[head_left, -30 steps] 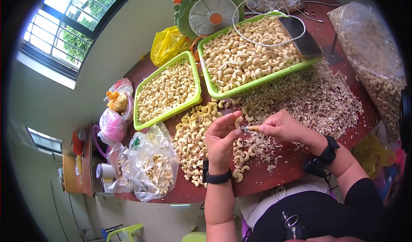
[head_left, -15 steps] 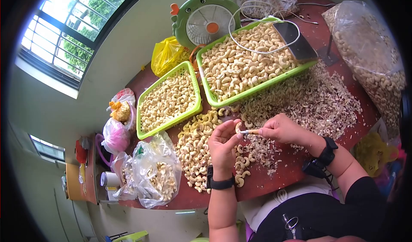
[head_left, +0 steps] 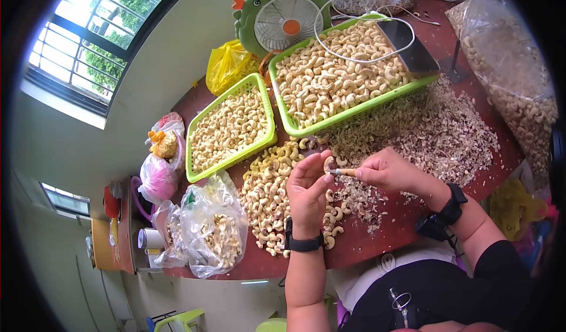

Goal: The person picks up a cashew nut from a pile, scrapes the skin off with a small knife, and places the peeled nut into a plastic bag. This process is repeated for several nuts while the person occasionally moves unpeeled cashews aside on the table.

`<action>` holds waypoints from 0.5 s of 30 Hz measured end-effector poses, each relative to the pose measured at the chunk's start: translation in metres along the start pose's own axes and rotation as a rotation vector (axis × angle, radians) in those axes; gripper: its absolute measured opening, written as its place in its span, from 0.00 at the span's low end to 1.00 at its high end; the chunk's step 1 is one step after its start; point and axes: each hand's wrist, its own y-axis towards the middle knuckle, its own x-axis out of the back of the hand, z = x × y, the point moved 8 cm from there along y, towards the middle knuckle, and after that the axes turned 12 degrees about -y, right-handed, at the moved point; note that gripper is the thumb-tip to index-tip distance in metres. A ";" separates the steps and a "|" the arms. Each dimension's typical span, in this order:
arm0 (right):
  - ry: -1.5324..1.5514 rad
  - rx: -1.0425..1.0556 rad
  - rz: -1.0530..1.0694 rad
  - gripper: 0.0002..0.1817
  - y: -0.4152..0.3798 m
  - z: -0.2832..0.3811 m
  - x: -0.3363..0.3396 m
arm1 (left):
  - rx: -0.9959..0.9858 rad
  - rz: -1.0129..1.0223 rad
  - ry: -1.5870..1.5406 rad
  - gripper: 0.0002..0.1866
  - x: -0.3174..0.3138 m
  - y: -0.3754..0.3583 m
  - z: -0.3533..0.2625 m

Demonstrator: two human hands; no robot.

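Observation:
My left hand (head_left: 308, 192) is raised over the table with a cashew nut (head_left: 328, 164) pinched between thumb and fingertips. In my right hand (head_left: 386, 170) is a small knife (head_left: 348, 172) with a wooden handle, gripped near its front. Its short metal blade touches or nearly touches the cashew. Below and left of my left hand lies a pile of loose cashews (head_left: 268, 199), some of them yellowish. Peeled skin scraps (head_left: 433, 134) are heaped beyond and to the right of my right hand.
Two green baskets, a smaller one (head_left: 271, 133) and a larger one (head_left: 348, 116), hold cashews. A phone (head_left: 407, 46) and white cable rest on the larger. Behind stand a green fan (head_left: 289, 20) and yellow bag (head_left: 227, 70). Plastic bags flank the table, one clear bag (head_left: 215, 232) nearby.
The view has shifted slightly, so the table appears a little higher. My hands stay together, still holding the cashew and the knife, with the blade angle slightly altered.

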 end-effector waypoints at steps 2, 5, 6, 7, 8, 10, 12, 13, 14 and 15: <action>-0.022 0.006 0.004 0.21 0.000 -0.001 -0.003 | 0.000 0.036 -0.017 0.22 -0.002 0.000 0.000; -0.053 0.021 0.010 0.21 0.003 -0.003 -0.004 | -0.017 0.108 -0.021 0.22 -0.003 0.000 -0.001; -0.060 0.014 0.017 0.21 0.002 -0.002 -0.004 | -0.005 0.125 -0.028 0.23 -0.004 0.000 -0.001; -0.067 0.007 0.024 0.21 0.002 -0.001 -0.004 | 0.007 0.142 -0.036 0.24 -0.006 -0.001 -0.001; -0.068 0.004 0.028 0.21 0.002 -0.002 -0.005 | -0.021 0.143 -0.027 0.22 -0.008 0.000 -0.003; -0.054 0.014 0.041 0.21 0.003 -0.002 -0.006 | -0.019 0.144 -0.036 0.21 -0.008 0.000 -0.002; -0.035 0.023 0.046 0.20 0.003 -0.002 -0.007 | -0.040 0.153 -0.019 0.20 -0.007 0.000 -0.003; -0.015 0.034 0.044 0.20 0.004 -0.001 -0.006 | -0.042 0.150 -0.020 0.20 -0.006 0.000 -0.003; -0.016 0.034 0.047 0.20 0.004 -0.002 -0.006 | -0.019 0.175 -0.026 0.20 -0.008 0.000 -0.002; -0.027 0.039 0.048 0.20 0.005 -0.003 -0.006 | 0.005 0.201 -0.031 0.19 -0.010 -0.001 -0.001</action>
